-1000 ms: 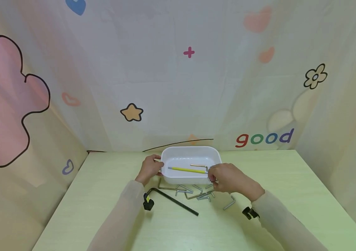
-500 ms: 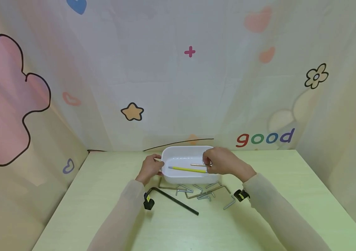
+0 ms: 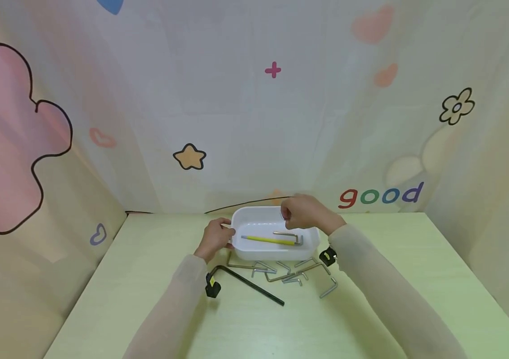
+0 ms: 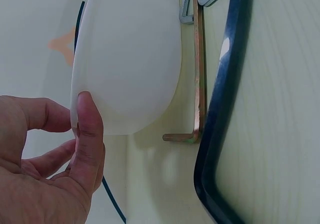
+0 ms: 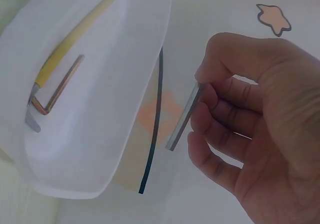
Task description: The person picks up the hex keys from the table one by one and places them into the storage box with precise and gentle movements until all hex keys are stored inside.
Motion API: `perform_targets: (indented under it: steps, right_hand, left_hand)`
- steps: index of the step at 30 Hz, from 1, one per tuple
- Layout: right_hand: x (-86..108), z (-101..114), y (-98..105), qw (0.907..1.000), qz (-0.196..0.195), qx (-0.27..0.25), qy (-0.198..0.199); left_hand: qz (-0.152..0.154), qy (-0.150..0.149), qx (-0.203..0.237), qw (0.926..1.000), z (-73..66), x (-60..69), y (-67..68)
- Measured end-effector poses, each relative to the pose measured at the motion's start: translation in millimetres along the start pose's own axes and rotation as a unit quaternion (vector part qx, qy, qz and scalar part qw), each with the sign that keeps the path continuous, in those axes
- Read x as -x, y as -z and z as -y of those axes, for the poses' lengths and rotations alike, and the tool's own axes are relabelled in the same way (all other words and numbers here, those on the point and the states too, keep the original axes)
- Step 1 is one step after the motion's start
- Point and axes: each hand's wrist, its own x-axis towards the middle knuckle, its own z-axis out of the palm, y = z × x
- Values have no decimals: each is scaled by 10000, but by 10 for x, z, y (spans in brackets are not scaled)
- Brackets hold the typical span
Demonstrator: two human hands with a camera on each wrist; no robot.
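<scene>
My left hand (image 3: 213, 240) pinches the left end of a white plastic basin (image 3: 254, 254), thumb on one side of the rim and fingers on the other. Above the basin's right rear part, my right hand (image 3: 305, 212) pinches a silver hex key (image 5: 184, 117). Only its straight shaft shows in the right wrist view; the fingers hide the rest. Inside the basin lie a yellow-sleeved hex key (image 3: 269, 241) and a brass-coloured hex key (image 3: 285, 234), side by side near the right end.
A large black hex key (image 3: 250, 285) lies on the table in front of the basin. Several silver and brass-coloured hex keys, among them a silver one (image 3: 329, 288) at the right, are scattered by the basin's front. A printed curtain (image 3: 236, 114) hangs behind.
My right hand has lifted a silver hex key from beside the basin's front right and carried it up and back over the basin. The left hand has stayed at the rim.
</scene>
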Motion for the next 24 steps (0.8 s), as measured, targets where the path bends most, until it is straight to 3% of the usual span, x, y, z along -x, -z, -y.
perform_targets:
  steps: [15,24]
  right_hand:
    - [-450,-122,-94,9977,571,-181,-331]
    - [-604,-181,-312,9935,827,-487,-617]
  left_hand:
    - [-8,61,-43,10000,-29,28,21]
    - [40,94,4,9999,-37,52,19]
